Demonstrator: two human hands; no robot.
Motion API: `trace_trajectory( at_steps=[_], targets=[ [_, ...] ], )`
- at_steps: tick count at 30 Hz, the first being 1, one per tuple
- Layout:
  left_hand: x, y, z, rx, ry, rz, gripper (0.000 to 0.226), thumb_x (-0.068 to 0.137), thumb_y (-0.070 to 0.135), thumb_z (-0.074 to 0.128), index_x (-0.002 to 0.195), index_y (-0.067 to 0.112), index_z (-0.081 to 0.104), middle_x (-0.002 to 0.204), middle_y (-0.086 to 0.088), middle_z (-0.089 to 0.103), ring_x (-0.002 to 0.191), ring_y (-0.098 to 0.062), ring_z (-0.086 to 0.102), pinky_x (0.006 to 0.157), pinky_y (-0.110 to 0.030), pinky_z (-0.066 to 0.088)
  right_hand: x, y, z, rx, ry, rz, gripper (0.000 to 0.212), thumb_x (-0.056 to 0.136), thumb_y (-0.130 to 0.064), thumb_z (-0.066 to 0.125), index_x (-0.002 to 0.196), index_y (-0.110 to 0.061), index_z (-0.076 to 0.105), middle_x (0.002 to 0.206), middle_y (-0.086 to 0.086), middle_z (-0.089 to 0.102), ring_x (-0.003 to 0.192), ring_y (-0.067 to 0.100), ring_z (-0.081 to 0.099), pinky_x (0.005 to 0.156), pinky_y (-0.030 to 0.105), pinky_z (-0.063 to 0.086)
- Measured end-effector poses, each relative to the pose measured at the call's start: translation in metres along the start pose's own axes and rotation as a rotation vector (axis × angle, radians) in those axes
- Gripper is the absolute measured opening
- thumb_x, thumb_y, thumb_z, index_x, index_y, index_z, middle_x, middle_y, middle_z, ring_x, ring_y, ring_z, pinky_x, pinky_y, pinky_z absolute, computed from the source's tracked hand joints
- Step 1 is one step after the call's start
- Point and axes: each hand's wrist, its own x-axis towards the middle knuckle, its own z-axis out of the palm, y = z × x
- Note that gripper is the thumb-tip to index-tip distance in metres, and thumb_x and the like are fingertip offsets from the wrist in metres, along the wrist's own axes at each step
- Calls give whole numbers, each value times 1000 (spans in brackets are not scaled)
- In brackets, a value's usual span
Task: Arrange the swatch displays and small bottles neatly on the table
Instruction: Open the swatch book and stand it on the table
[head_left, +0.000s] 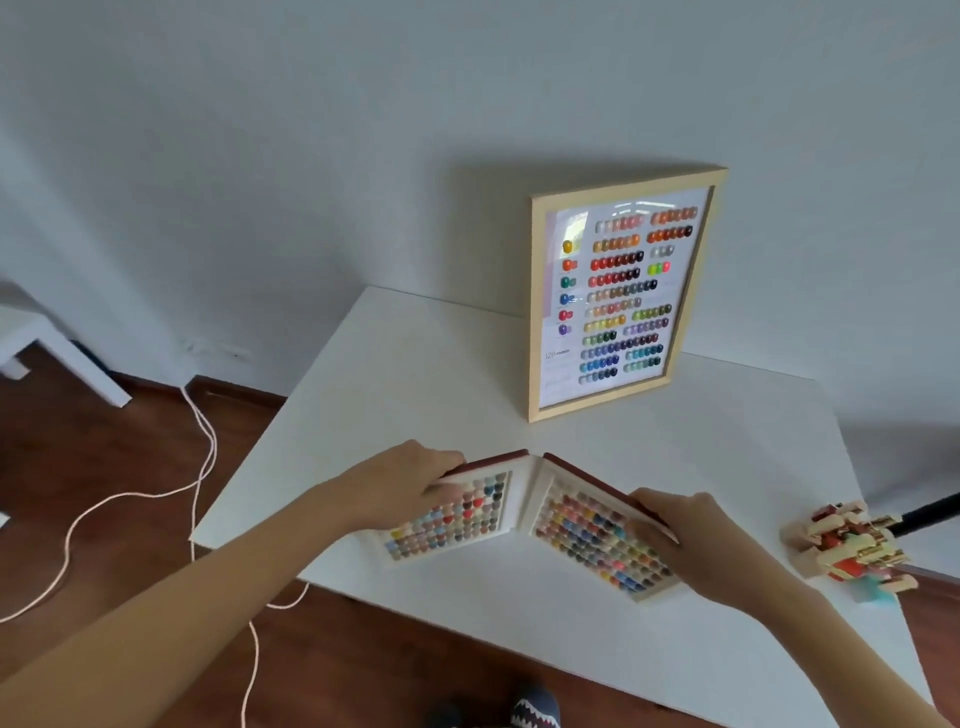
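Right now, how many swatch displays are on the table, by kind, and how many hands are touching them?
Framed swatch chart, standing upright at the back of the table: 1
Folding swatch book, open, two panels: 1
Hands on the swatch book, left hand and right hand: 2
Total swatch displays: 2
The cluster of small bottles at the table's right edge is too blurred to count.

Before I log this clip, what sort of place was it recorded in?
Probably a room at home or a small nail studio, not a workshop: a plain white table on a wooden floor, a framed colour-swatch chart leaning against a bare wall, and an open swatch book held by both hands.
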Motion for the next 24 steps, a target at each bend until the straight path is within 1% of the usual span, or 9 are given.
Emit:
trace_trajectory(
  at_steps=[5,9,11,13,14,17,20,22,24],
  targets=[
    [-2,-4,2,-6,127,-50,18,98,35,45,110,22,50,95,1,70,70,-11,68,63,-29,59,21,-6,-11,-40,-3,-40,10,96,-29,47,97,-32,56,79,-17,66,63,5,67,54,16,54],
    [-5,-14,2,-29,218,-110,13,99,31,45,107,23,49,91,5,68,65,-6,64,56,-17,49,50,-17,-18,-75,-9,-89,10,95,-31,49,101,-30,56,86,-16,66,68,9,70,56,14,54],
    [-10,-21,0,-46,253,-149,13,99,31,46,108,22,49,94,4,69,69,-8,65,59,-19,52,67,-26,-18,-92,2,-120,13,95,-32,49,103,-27,58,93,-12,69,70,11,70,55,12,53],
    [-18,-31,-4,-51,294,-206,17,99,30,46,112,21,50,102,3,70,77,-12,68,68,-28,58,87,-38,-17,-99,2,-170,17,95,-32,49,104,-22,59,99,-8,70,76,13,72,60,14,53],
    [-21,-38,-8,-49,319,-231,18,99,29,46,114,20,50,103,3,69,77,-13,68,69,-30,58,97,-46,-16,-101,4,-192,17,95,-32,49,104,-20,59,100,-7,70,78,14,72,61,14,53],
    [-30,-63,-23,-39,402,-282,15,98,24,48,113,20,51,99,1,70,72,-14,67,66,-29,56,134,-75,-14,-93,23,-228,17,96,-31,48,104,-19,58,97,-4,69,69,12,67,56,10,46],
    [-32,-92,-44,-40,457,-345,14,98,24,49,110,18,51,98,-2,71,72,-16,68,65,-29,57,172,-108,-12,-83,53,-260,19,95,-30,49,106,-18,59,89,-6,64,61,6,59,53,10,42],
    [-32,-112,-56,-72,467,-380,17,98,27,48,111,16,51,99,-1,71,75,-15,69,69,-31,60,196,-130,-9,-70,68,-265,20,95,-30,50,107,-17,59,89,-7,63,62,6,59,55,12,43],
    [-30,-132,-69,-74,481,-401,15,98,29,47,105,16,49,100,-1,70,77,-15,70,71,-32,61,220,-151,-6,-62,82,-264,20,96,-30,49,107,-16,59,89,-6,63,63,8,60,58,14,45]
  ],
)
